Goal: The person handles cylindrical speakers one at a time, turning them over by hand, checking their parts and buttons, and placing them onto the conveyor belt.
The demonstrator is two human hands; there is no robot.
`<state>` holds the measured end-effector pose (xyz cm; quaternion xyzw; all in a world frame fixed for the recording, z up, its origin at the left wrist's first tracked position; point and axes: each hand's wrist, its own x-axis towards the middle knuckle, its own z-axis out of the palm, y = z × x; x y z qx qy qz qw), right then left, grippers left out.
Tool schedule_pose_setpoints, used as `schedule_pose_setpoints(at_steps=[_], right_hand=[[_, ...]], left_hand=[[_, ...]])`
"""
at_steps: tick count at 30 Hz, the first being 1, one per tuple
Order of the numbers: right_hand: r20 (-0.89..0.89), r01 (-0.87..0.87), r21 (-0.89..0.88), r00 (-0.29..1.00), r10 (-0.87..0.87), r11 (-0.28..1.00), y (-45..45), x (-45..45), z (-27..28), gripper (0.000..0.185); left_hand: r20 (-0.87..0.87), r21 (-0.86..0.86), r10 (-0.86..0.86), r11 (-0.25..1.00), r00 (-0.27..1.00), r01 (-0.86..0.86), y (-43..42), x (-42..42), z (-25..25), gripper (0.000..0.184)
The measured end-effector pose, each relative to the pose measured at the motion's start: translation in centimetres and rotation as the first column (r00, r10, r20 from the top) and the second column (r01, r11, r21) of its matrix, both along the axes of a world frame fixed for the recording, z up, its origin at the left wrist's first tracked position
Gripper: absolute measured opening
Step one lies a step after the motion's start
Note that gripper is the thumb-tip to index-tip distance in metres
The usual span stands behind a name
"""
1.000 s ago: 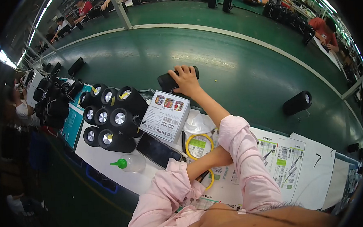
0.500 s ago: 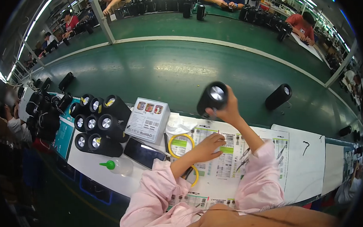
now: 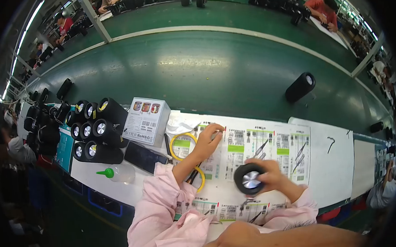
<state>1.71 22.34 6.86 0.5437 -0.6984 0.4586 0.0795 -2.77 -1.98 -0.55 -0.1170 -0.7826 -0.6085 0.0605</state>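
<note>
My right hand (image 3: 274,176) grips a black cylindrical speaker (image 3: 240,178) over the printed sheet, its round silver end turned up towards me. The fingers wrap round the speaker's side. To the left, my left hand (image 3: 208,143) is at the upper part of the printed sheet (image 3: 235,155), fingers bent, with a gap between thumb and fingers. Nothing shows in it. A yellow ring-shaped item (image 3: 203,181) lies partly under my left forearm, beside a dark, thin tool that is partly hidden.
Several black speakers (image 3: 100,128) are stacked at the left. Near them are a white printed box (image 3: 146,121), a phone (image 3: 144,156) and a green-tipped bottle (image 3: 122,174). Another speaker (image 3: 300,87) lies on the green surface (image 3: 168,76). Co-workers sit beyond.
My right hand has brought the speaker down and towards me, from the sheet's far edge to above its near part. My left hand has shifted up and left. The camera view has tilted slightly.
</note>
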Motion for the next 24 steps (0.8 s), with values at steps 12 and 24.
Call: schedule_pose_setpoints(at_steps=[12,24], right_hand=[[0.831,0.172,-0.539,0.268,0.487,0.825,0.4,1.3,5.1,0.076],[0.606,0.197,-0.106,0.79,-0.094,0.975,-9.2,-5.3,-2.1,0.073]], left_hand=[[-0.108,-0.152,-0.052,0.988,0.993,0.035,0.0,0.4,-0.2,0.016],[0.462,0.708,-0.277,0.687,0.843,-0.163,-1.3,-0.2,-0.6,0.05]])
